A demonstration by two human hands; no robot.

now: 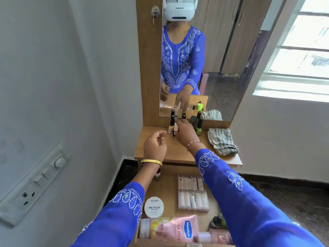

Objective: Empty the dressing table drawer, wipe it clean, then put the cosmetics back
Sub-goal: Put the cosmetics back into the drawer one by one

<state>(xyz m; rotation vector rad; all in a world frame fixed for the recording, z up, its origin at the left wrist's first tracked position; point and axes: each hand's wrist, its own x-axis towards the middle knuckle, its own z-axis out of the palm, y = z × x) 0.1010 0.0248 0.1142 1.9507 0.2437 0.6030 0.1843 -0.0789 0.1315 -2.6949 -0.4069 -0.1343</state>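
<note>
1. Head view: the right hand (184, 132) pinches a pale pink bottle (175, 128) with its fingers, near the table (170, 154) back edge.
2. The left hand (155, 146) fingers curl loosely, holding nothing.
3. The open drawer (165, 186) holds cosmetics.

Both arms reach forward; right grip (184, 130) pinching, left grip (155, 146) loosely curled.

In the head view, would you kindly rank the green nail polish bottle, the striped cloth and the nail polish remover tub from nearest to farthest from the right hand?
1. Green nail polish bottle, just right of the right hand.
2. Striped cloth, farther right on the tabletop.
3. Nail polish remover tub, down in the open drawer.
</note>
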